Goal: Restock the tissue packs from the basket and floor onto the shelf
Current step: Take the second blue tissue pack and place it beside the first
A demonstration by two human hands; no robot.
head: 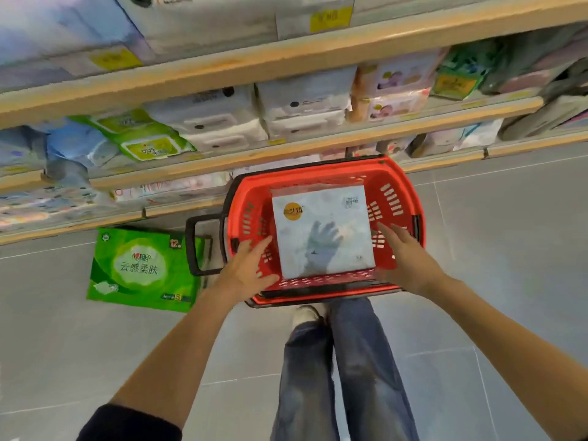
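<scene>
A pale blue-white tissue pack (323, 230) with a round orange logo lies flat inside the red basket (397, 192) on the floor. My left hand (249, 268) is open over the basket's left side, fingers spread, just left of the pack. My right hand (404, 253) is open at the pack's right edge, apart from it or barely touching. A green tissue pack (140, 268) lies flat on the floor to the left of the basket. The shelf (286, 148) with tissue packs runs across the top.
The basket's black handle (194, 246) sticks out left toward the green pack. My legs in jeans (343, 370) and a white shoe (305, 315) stand just behind the basket. Grey tiled floor (493, 249) spreads to the right. Shelf rows hold stacked packs.
</scene>
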